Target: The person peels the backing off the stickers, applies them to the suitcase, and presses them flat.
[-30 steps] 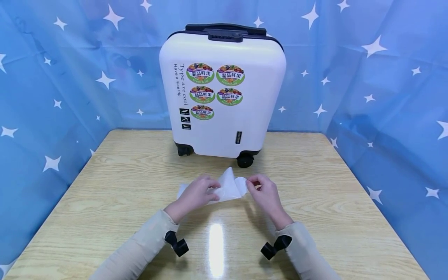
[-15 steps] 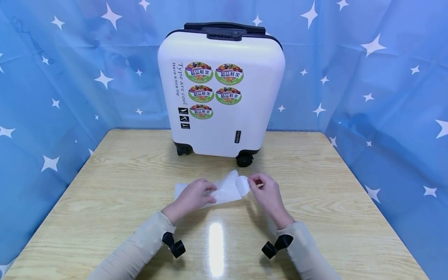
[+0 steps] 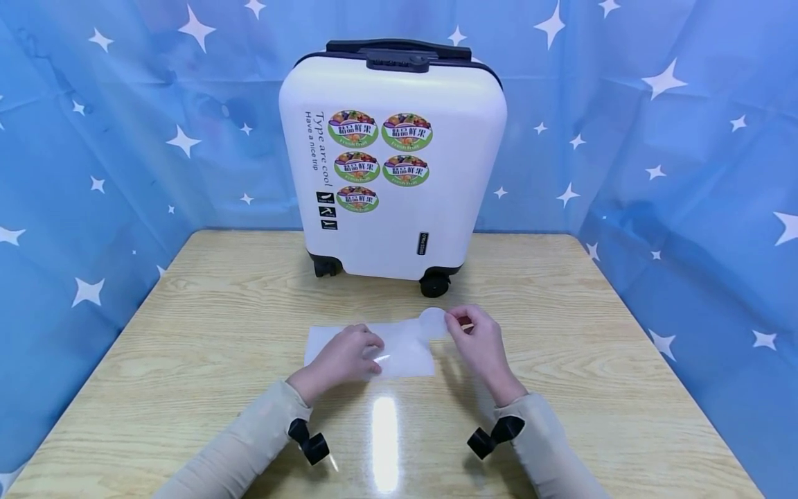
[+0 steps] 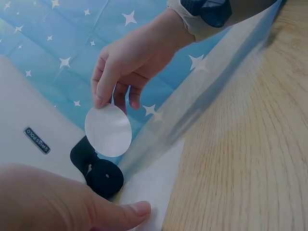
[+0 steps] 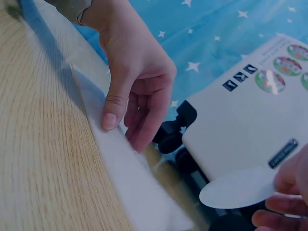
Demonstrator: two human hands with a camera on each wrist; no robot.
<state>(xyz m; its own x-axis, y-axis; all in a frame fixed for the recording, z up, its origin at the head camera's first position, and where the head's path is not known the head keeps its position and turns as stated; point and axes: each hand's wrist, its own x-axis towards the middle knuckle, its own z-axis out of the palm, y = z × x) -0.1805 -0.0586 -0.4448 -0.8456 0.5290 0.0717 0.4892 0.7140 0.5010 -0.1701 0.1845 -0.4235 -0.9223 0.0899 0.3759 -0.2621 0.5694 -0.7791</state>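
Observation:
My right hand (image 3: 479, 343) pinches a white, round-edged sticker (image 3: 431, 322) by its right edge, between thumb and fingers. Its blank side faces the left wrist camera, where the sticker (image 4: 109, 131) hangs below the fingertips. Flat on the table lies a white backing sheet (image 3: 408, 350), and in the head view the sticker overlaps its upper right corner. My left hand (image 3: 349, 353) rests over the sheet, thumb and fingers apart and loosely bent. The right wrist view has the left thumb (image 5: 110, 118) right at the sheet's edge. Part of the sheet is hidden under that hand.
Behind the hands a white suitcase (image 3: 461, 152) stands upright on the wooden table (image 3: 187, 346), its black wheel (image 3: 434, 284) close to the sheet. Several oval fruit stickers (image 3: 406, 171) are on its front. A blue starry curtain (image 3: 623, 138) encloses the back and sides.
The sheet's raised, folded corner has come down flat. My right hand has moved slightly right and up with the sticker, away from the sheet. The left hand has shifted slightly left.

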